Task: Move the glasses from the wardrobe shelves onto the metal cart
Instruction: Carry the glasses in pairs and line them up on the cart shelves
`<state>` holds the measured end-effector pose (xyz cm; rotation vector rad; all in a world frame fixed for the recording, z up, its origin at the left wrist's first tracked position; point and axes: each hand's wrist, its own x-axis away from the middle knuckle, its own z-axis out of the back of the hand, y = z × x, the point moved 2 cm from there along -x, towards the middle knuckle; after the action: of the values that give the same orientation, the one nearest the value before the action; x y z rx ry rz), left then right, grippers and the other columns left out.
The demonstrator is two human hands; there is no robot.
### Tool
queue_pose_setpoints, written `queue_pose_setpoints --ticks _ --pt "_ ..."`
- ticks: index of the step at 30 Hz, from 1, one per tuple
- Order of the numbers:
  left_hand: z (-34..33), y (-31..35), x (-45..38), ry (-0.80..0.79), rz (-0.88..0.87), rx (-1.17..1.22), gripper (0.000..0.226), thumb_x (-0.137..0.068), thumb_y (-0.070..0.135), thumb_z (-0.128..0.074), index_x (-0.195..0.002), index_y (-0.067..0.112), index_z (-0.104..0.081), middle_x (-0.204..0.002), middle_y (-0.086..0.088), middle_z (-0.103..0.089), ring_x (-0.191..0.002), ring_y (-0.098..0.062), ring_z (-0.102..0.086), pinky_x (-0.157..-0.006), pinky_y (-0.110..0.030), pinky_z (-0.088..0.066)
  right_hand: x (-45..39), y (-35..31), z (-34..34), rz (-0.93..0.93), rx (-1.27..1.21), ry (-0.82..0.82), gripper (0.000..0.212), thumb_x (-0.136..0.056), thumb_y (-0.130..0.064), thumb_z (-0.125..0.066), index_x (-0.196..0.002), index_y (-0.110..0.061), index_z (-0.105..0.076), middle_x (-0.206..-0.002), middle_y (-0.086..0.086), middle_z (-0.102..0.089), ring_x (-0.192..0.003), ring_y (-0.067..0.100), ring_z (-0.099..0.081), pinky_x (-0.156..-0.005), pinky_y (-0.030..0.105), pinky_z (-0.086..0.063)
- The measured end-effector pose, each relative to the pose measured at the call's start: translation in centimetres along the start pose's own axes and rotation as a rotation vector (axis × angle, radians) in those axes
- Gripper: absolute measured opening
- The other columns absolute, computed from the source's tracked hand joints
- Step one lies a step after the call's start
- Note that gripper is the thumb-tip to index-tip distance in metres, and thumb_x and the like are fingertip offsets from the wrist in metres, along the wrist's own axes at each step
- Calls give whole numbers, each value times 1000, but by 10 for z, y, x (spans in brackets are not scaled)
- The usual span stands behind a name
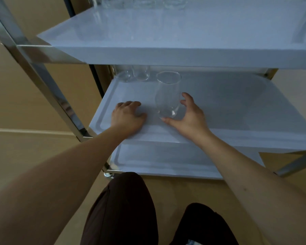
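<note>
On the middle shelf (pixel 237 110) of the metal cart (pixel 42 71), a tall clear glass (pixel 168 96) stands upright near the front. Right hand (pixel 189 115) cups around its base, thumb and fingers spread, looks just about touching but not wrapped. Left hand (pixel 127 115) rests knuckles-up on the shelf beside it, fingers loosely curled, holding nothing. Two more glasses (pixel 136 74) sit back left; others up top (pixel 173 2), kinda blurry.

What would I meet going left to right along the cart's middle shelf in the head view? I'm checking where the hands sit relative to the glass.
Cart's metal post → left hand → tall clear glass → right hand → bare shelf surface.
</note>
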<state>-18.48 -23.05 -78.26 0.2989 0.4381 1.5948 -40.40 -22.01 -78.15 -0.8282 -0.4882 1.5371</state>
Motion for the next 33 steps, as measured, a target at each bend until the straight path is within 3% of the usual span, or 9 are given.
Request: queue_pose_setpoints --ticks 6,12,15,21,25,30,33 --pt "-12 -9 -5 35 -96 -197 60 -97 66 -37 -142 29 -51 -152 -3 -44 -141 -32 -34 -118 -47 -22 -26 -2 -27 -56 -180 94 88 -58 -42 -97 -132 -19 -54 -107 -3 -64 -96 19 -66 -95 40 -53" --pt "-16 -16 -9 48 -106 -191 61 -95 69 -36 -140 31 -53 -150 -1 -46 -139 -29 -36 -118 -46 -22 -73 -7 -44 -2 -77 153 87 -62 -45 -94 -131 -10 -56 -96 -2 -61 -92 24 -67 -91 35 -52" --pt "-16 -16 -10 61 -113 -203 60 -95 69 -37 -138 30 -55 -147 -1 -49 -137 -29 -39 -116 -46 -24 -98 -5 -46 5 -39 176 86 -66 -48 -91 -133 -9 -55 -97 -2 -60 -97 22 -65 -88 26 -45" --pt "-19 -17 -12 103 -100 -177 54 -92 67 -42 -127 30 -61 -134 1 -55 -129 -29 -44 -111 -44 -27 -154 -2 -60 -9 -17 177 79 -70 -46 -89 -130 -8 -55 -113 9 -69 -105 25 -65 -86 22 -44" --pt "-18 -17 -12 113 -103 -165 55 -93 67 -41 -129 30 -61 -134 1 -55 -129 -28 -43 -112 -43 -25 -187 2 -70 -21 -55 190 79 -69 -47 -90 -130 -10 -55 -115 9 -68 -104 25 -66 -91 27 -48" --pt "-19 -16 -13 115 -109 -169 57 -93 67 -40 -133 32 -58 -136 2 -54 -131 -26 -42 -113 -42 -23 -212 8 -81 -34 -89 210 85 -71 -48 -88 -139 -11 -51 -120 8 -66 -110 22 -64 -91 20 -43" --pt "-20 -15 -15 119 -100 -180 57 -93 68 -40 -133 32 -59 -136 3 -54 -131 -25 -42 -113 -42 -24 -219 12 -87 -20 -66 218 90 -73 -51 -85 -145 -11 -47 -123 8 -67 -114 25 -64 -99 28 -45"
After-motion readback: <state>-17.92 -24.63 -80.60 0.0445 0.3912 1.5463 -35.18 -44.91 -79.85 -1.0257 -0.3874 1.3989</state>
